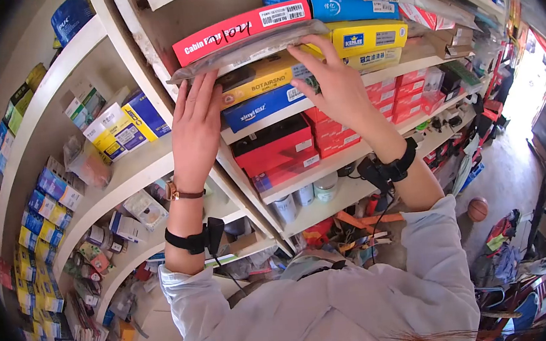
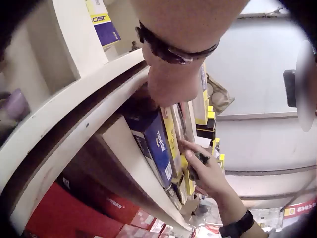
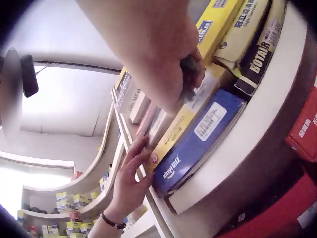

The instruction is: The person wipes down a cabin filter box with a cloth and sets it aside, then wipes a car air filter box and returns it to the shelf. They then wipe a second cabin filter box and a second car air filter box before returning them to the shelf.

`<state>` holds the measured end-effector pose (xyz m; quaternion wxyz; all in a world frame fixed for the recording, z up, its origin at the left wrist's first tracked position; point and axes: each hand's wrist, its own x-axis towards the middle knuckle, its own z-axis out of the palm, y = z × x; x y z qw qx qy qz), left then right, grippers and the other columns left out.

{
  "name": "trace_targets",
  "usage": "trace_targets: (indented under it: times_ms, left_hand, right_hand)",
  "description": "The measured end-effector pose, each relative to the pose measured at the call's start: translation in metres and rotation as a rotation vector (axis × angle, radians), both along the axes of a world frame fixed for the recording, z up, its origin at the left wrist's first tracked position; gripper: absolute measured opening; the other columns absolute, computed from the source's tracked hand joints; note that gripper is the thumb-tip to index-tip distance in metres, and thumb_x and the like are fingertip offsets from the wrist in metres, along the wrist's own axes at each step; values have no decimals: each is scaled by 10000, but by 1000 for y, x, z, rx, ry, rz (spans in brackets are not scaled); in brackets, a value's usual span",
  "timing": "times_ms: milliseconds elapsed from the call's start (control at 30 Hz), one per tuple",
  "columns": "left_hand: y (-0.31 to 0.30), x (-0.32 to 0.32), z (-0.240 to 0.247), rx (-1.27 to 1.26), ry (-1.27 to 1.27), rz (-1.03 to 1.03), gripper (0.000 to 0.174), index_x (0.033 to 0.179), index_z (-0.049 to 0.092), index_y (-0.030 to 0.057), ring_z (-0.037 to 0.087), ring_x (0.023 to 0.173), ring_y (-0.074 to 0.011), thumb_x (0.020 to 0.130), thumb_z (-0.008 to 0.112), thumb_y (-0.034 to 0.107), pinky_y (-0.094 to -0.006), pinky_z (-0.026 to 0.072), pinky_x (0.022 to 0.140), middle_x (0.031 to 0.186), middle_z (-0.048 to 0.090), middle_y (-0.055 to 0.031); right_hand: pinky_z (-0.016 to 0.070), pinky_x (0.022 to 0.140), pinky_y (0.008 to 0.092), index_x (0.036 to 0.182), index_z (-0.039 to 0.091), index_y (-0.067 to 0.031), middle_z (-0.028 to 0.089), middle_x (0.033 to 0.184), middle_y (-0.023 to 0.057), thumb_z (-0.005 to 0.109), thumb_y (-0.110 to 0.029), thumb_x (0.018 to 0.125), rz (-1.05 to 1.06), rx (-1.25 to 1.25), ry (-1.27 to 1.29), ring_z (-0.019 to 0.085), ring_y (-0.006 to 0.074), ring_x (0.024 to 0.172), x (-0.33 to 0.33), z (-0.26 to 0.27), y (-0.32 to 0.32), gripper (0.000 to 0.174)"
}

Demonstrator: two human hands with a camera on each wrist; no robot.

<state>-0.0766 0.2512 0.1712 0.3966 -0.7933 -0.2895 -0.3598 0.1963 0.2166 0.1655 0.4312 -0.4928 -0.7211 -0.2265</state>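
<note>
We note left hand (image 1: 196, 135) fingers (image 1: 197, 97) released, touching the plastic-wrapped package (image 1: 245, 53); right hand (image 1: 344, 94) fingers grasp a dark green object (image 3: 190, 75).

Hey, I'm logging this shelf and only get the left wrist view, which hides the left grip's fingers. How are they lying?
Observer: Head view: the left grip has its fingers stretched out, reaching to the flat package.
Operator: What lettering is on the box just beyond that package?
Observer: It's a red box, and the printing starts with "Cabin".
Operator: Any ball on the floor?
Observer: Yes, a basketball, over to the right.
</note>
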Motion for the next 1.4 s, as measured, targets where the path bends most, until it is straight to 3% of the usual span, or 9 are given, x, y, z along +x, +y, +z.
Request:
trace_targets:
  times_ms: [167, 300, 567, 767, 900, 1167, 1233, 1267, 1400]
  left_hand:
    - [-12, 8, -9, 10, -91, -77, 413, 1216, 633, 10, 467, 1349, -323, 806, 640, -36, -456, 381, 1151, 1408, 527, -108]
    - [-20, 16, -22, -50, -243, -85, 318, 1165, 658, -11, 503, 1284, -317, 852, 600, -22, -455, 422, 1094, 1350, 555, -105]
    - [-24, 25, -11, -167, -269, -67, 590, 1227, 638, 92, 463, 1307, -361, 668, 825, 60, -467, 408, 1070, 1415, 517, -104]
    - [-27, 30, -7, -128, -252, -1, 709, 1296, 608, 109, 445, 1332, -344, 629, 846, 64, -480, 358, 1123, 1433, 501, -98]
    - [-25, 20, -3, -57, -287, 18, 679, 1292, 597, 87, 483, 1321, -314, 633, 686, -52, -515, 291, 1183, 1375, 561, -98]
    - [-48, 2, 8, -187, -166, -66, 582, 1276, 605, 72, 495, 1325, -331, 721, 763, 153, -557, 204, 1210, 1330, 600, -96]
    - [-51, -6, 12, -284, -122, -194, 555, 1285, 615, 56, 481, 1345, -340, 792, 719, 287, -519, 174, 1226, 1365, 596, -112]
    - [-51, -10, 11, -315, -146, -232, 611, 1242, 635, 15, 498, 1301, -374, 913, 571, 526, -519, 226, 1195, 1344, 599, -148]
    - [-54, -11, 24, -628, -93, -358, 743, 1274, 610, -30, 502, 1304, -356, 1022, 309, 600, -442, 301, 1150, 1375, 583, -179]
  right_hand:
    - [553, 831, 423, 1356, 577, -145, 478, 1373, 61, 797, -363, 801, 45, -142, -44, 674, 280, 972, 5, 10, -13, 635]
    - [563, 760, 415, 1256, 631, -83, 523, 1278, 80, 798, -288, 802, 44, -46, -50, 685, 289, 868, 3, 4, -8, 526]
    - [566, 689, 381, 1171, 618, -49, 585, 1163, 86, 701, -138, 794, -109, 75, -308, 690, 249, 831, 1, -2, 2, 396]
    - [556, 637, 334, 1131, 632, -75, 640, 982, 42, 621, -124, 816, -54, 301, -382, 681, 194, 780, 0, -9, 12, 319]
    - [542, 604, 319, 1081, 648, -85, 619, 939, 25, 636, -139, 787, 34, 320, -395, 664, 156, 744, -6, -4, -8, 299]
    - [528, 547, 296, 1020, 653, -74, 582, 969, 11, 653, -160, 752, 37, 351, -358, 614, 149, 678, -11, -4, -30, 282]
    - [525, 535, 293, 994, 649, -72, 568, 970, 10, 653, -160, 748, 2, 311, -351, 605, 148, 671, -17, -4, -35, 261]
    - [528, 536, 294, 964, 642, -65, 558, 969, 17, 652, -157, 745, -5, 311, -358, 600, 145, 676, -21, -5, -34, 238]
    - [537, 544, 296, 904, 624, -45, 553, 970, 43, 648, -149, 740, -45, 345, -400, 599, 143, 701, -26, -11, -34, 195]
